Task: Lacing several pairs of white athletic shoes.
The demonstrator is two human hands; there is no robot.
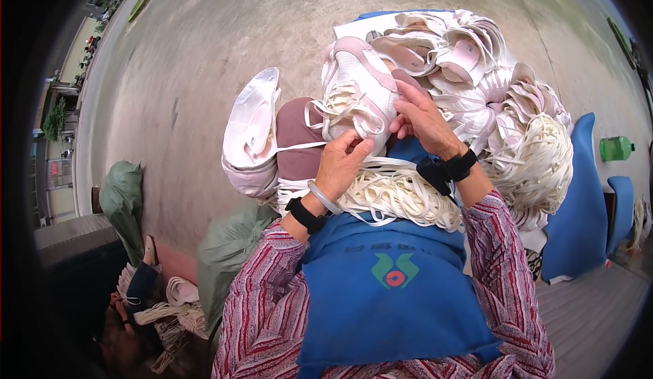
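A white and pink sneaker upper [350, 63] rests over my lap, its cream shoelace [340, 104] threaded through in loose loops. My left hand [340, 165] is closed in a pinch at the upper's near edge; any lace between the fingertips is hidden. My right hand [425, 121] is open beside the upper's right edge, fingers stretched out and slightly bent. Under my wrists, a heap of cream laces [401, 192] lies on my blue apron [340, 297]. To the left, a stack of white uppers [249, 117] sits against a mauve pad [296, 127].
At the right are piles of nested uppers [469, 59] and a large bundle of laces [534, 165]. Beyond stand a blue chair back [578, 202] and a green bottle [615, 148]. Green sacks [122, 192] and another person's arm [124, 314] are at the lower left.
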